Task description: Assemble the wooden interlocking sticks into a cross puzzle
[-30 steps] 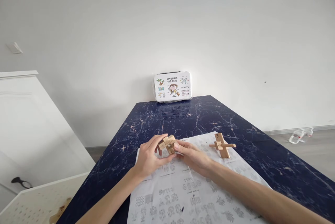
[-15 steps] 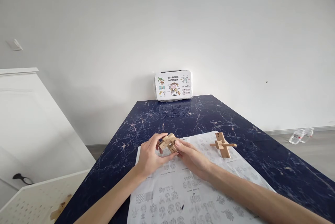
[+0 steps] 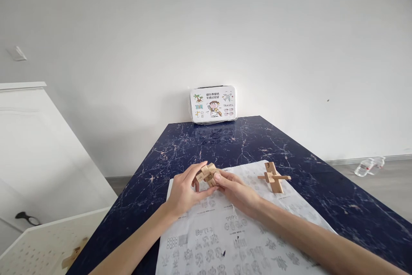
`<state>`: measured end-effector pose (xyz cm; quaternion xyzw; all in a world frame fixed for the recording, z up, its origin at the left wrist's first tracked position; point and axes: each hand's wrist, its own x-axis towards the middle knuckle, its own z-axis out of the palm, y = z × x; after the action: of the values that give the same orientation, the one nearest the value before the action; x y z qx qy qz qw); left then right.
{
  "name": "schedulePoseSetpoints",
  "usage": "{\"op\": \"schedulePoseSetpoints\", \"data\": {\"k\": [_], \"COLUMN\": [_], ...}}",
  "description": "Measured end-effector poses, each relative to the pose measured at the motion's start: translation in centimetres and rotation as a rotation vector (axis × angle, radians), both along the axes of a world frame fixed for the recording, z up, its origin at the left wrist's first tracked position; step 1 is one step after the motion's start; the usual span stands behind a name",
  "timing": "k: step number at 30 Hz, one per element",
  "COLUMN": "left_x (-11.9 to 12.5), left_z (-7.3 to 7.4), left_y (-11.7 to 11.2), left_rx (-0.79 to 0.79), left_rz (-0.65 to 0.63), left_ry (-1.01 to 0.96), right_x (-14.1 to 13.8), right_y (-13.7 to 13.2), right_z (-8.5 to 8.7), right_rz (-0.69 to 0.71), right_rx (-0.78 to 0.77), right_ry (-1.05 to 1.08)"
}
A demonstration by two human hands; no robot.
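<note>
Both hands hold a small wooden interlocking puzzle (image 3: 207, 173) of light notched blocks, just above a printed sheet. My left hand (image 3: 185, 189) grips it from the left, fingers over the top and thumb underneath. From the right, my right hand (image 3: 236, 191) pinches it, its thumb pressed on the near face; its other fingers are partly hidden. A second wooden piece, a cross of slotted blocks (image 3: 273, 177) with a dark mark on it, lies to the right on the instruction sheet (image 3: 206, 223), which carries rows of small line drawings.
The table (image 3: 212, 146) has a dark blue marbled top. At its far end a white cartoon case (image 3: 213, 104) leans against the wall. Lower left stands a cream perforated basket (image 3: 35, 253) with wooden pieces (image 3: 74, 258) in it. Clear plastic bottles (image 3: 369, 166) lie on the floor at right.
The puzzle has turned slightly between my fingers, and my right thumb has shifted a little to the left over it. The cross-shaped piece and the sheet stay in place.
</note>
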<state>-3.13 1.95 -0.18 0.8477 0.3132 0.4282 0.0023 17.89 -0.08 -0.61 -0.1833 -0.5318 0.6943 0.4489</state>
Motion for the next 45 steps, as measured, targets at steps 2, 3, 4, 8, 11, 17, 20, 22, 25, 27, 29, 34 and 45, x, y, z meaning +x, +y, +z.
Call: {"op": "schedulePoseSetpoints", "data": {"k": [2, 3, 4, 8, 11, 17, 20, 22, 25, 27, 29, 34, 45], "left_x": [-0.2, -0.2, -0.4, -0.7, -0.9, -0.3, 0.3, 0.5, 0.5, 0.3, 0.0, 0.1, 0.6], "left_z": [-0.1, -0.1, -0.2, -0.1, 0.0, -0.1, 0.0, 0.0, 0.2, 0.3, 0.5, 0.7, 1.7], "left_y": [0.1, 0.2, 0.2, 0.5, 0.6, 0.1, -0.2, -0.3, -0.3, -0.3, -0.3, -0.4, -1.0], "left_rx": [0.023, 0.035, 0.043, 0.041, 0.007, 0.004, 0.047, 0.056, -0.004, -0.067, -0.123, -0.253, -0.582], "left_rz": [0.002, 0.0, -0.005, -0.037, -0.049, -0.035, -0.004, 0.006, -0.008, -0.036, -0.056, -0.064, -0.137], "left_ry": [0.021, 0.034, 0.046, 0.086, 0.099, 0.059, 0.037, 0.062, 0.092, 0.113, 0.142, 0.059, -0.116], "right_x": [0.0, 0.0, 0.0, 0.3, 0.4, 0.1, 0.0, 0.0, 0.1, 0.0, 0.0, -0.1, 1.0], "right_y": [-0.1, -0.1, -0.1, 0.0, 0.0, -0.5, -0.5, -0.4, -0.4, -0.5, -0.7, -0.9, 0.5], "right_z": [0.0, 0.0, 0.0, 0.1, 0.4, 0.2, -0.1, -0.1, 0.0, 0.1, 0.3, 0.8, -0.4], "right_rz": [-0.017, -0.02, -0.021, -0.009, 0.01, -0.071, -0.097, -0.067, -0.02, -0.007, -0.015, -0.088, -0.354], "right_rx": [0.0, -0.002, -0.003, 0.003, 0.036, 0.057, 0.076, 0.076, 0.042, 0.028, 0.028, 0.119, 0.528], "right_ry": [-0.008, -0.015, -0.021, -0.047, -0.079, -0.094, -0.103, -0.116, -0.142, -0.164, -0.191, -0.269, -0.57]}}
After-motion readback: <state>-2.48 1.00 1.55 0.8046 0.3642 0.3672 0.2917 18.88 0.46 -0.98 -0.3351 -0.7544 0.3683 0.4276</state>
